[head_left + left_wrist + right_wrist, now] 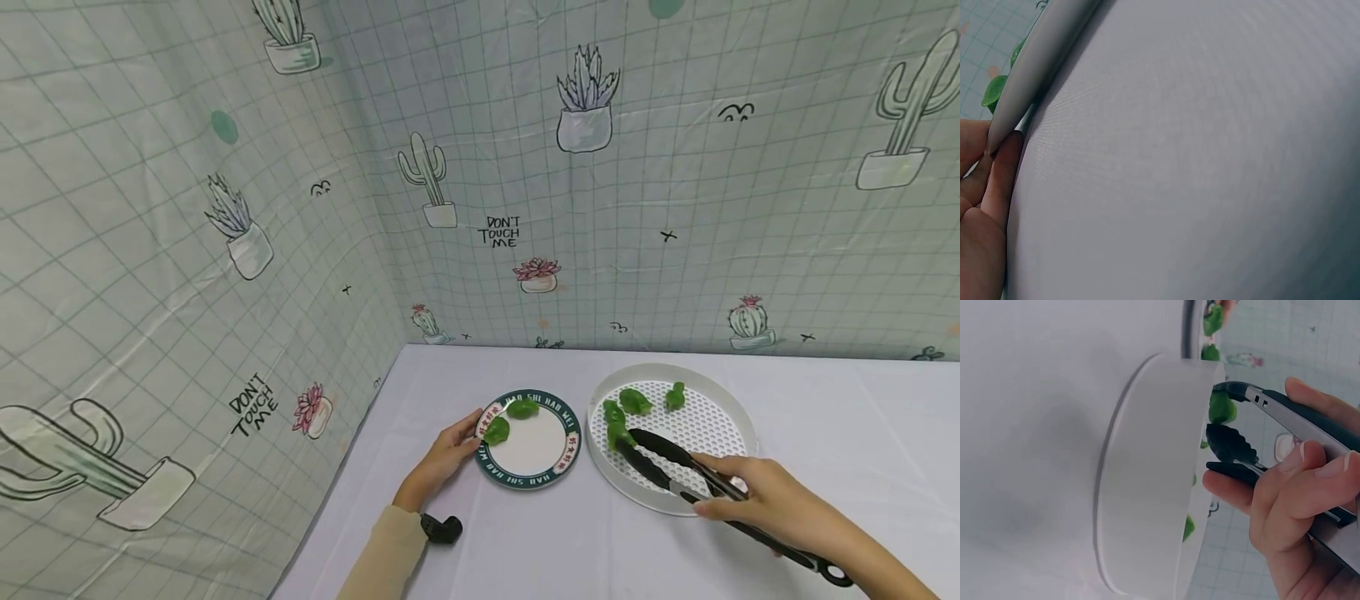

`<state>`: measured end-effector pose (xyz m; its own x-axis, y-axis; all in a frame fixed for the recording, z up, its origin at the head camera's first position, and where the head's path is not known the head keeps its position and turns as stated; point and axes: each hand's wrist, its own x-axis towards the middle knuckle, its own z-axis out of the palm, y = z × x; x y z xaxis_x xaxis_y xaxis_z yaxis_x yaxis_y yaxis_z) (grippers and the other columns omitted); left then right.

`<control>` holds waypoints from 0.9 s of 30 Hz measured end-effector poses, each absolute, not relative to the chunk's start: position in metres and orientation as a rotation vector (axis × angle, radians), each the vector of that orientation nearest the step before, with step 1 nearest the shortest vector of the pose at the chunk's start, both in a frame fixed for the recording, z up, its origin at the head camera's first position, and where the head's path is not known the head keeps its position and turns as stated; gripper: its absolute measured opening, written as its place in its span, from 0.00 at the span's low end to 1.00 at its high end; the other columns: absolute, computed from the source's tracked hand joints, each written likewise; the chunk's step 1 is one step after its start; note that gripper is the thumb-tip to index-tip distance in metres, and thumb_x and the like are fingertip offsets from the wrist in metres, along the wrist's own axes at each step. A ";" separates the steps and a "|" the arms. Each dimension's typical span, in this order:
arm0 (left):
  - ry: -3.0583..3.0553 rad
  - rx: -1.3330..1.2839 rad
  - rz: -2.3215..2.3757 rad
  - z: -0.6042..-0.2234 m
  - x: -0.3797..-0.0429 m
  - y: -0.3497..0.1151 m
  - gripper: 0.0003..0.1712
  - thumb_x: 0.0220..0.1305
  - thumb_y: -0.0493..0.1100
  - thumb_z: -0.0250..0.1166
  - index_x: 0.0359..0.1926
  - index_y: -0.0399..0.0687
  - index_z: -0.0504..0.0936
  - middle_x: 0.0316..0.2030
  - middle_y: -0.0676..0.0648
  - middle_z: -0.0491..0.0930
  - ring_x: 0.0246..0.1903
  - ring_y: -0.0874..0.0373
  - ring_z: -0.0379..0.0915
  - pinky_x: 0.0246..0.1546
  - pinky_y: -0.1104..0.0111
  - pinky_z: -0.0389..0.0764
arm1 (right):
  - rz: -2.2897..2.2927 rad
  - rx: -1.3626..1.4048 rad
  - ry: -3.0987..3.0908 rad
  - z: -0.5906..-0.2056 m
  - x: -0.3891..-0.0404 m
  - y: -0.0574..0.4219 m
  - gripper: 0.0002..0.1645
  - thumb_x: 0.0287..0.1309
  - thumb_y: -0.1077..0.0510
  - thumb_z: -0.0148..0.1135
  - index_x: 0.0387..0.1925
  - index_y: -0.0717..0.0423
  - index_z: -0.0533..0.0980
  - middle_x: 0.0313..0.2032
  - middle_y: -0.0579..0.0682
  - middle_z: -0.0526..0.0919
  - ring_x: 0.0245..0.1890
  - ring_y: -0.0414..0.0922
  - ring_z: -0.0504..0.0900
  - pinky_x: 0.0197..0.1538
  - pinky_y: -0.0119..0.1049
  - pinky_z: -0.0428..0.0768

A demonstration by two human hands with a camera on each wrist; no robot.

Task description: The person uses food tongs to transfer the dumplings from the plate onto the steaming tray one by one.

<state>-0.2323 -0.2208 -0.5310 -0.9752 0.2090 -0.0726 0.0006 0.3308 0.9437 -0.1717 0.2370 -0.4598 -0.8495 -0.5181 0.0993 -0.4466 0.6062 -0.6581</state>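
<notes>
My left hand [446, 450] pinches the left rim of a small round plate [532, 457] with a green lettered border; fingers [1004, 178] reach under the rim in the left wrist view. Two green leaves [522, 408] lie on the plate's left and upper part. Black-and-silver tongs [651, 471] are in the grip of my right hand [772, 496], and their dark tips are parted around a green leaf [1222, 407] at the left side of a round white tray [731, 400]. More green leaf pieces [635, 402] lie on the tray's perforated surface.
Both dishes stand on a white-covered table [540, 542], the tray close to the plate's right. A cactus-print cloth [480, 183] rises behind and to the left. A black device [442, 530] sits at the left wrist.
</notes>
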 end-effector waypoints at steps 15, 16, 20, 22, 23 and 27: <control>2.397 0.223 1.734 -0.531 -0.230 -0.221 0.32 0.75 0.36 0.54 0.75 0.36 0.57 0.74 0.37 0.57 0.74 0.42 0.47 0.73 0.51 0.50 | -0.949 -1.032 2.694 -0.453 -0.199 0.240 0.37 0.55 0.48 0.74 0.57 0.71 0.77 0.53 0.65 0.82 0.49 0.44 0.80 0.45 0.32 0.80; 2.420 0.248 1.717 -0.531 -0.230 -0.222 0.32 0.75 0.37 0.54 0.75 0.36 0.57 0.74 0.37 0.57 0.74 0.42 0.48 0.73 0.52 0.52 | -0.957 -1.044 2.675 -0.453 -0.202 0.239 0.37 0.55 0.48 0.74 0.57 0.71 0.76 0.53 0.65 0.82 0.46 0.39 0.79 0.43 0.31 0.79; 2.415 0.287 1.742 -0.532 -0.230 -0.221 0.32 0.75 0.38 0.54 0.75 0.34 0.58 0.73 0.36 0.58 0.73 0.41 0.50 0.72 0.53 0.55 | -0.985 -1.045 2.598 -0.452 -0.210 0.238 0.38 0.56 0.49 0.73 0.58 0.74 0.75 0.43 0.63 0.85 0.27 0.30 0.67 0.36 0.29 0.73; 2.408 0.268 1.749 -0.533 -0.231 -0.220 0.31 0.75 0.36 0.54 0.75 0.34 0.58 0.73 0.35 0.58 0.73 0.40 0.51 0.72 0.52 0.56 | -1.022 -1.020 2.548 -0.453 -0.213 0.237 0.39 0.56 0.50 0.73 0.59 0.76 0.73 0.29 0.57 0.82 0.18 0.31 0.56 0.31 0.28 0.69; 2.388 0.235 1.763 -0.532 -0.232 -0.219 0.32 0.74 0.35 0.54 0.75 0.34 0.58 0.73 0.36 0.58 0.73 0.40 0.50 0.72 0.50 0.53 | -1.029 -1.014 2.535 -0.454 -0.215 0.237 0.39 0.56 0.51 0.72 0.59 0.77 0.73 0.29 0.58 0.82 0.16 0.32 0.52 0.30 0.28 0.68; 2.388 0.174 1.746 -0.534 -0.234 -0.217 0.32 0.74 0.34 0.54 0.75 0.35 0.57 0.74 0.37 0.56 0.74 0.40 0.46 0.73 0.49 0.50 | -1.009 -1.006 2.536 -0.457 -0.221 0.239 0.38 0.55 0.52 0.73 0.58 0.77 0.73 0.40 0.69 0.84 0.22 0.32 0.63 0.31 0.29 0.73</control>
<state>-0.2344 -0.2170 -0.5338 -0.9774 0.1980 -0.0743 -0.0107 0.3046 0.9524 -0.2213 0.2395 -0.4568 -0.7372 -0.6747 0.0360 -0.5150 0.5267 -0.6763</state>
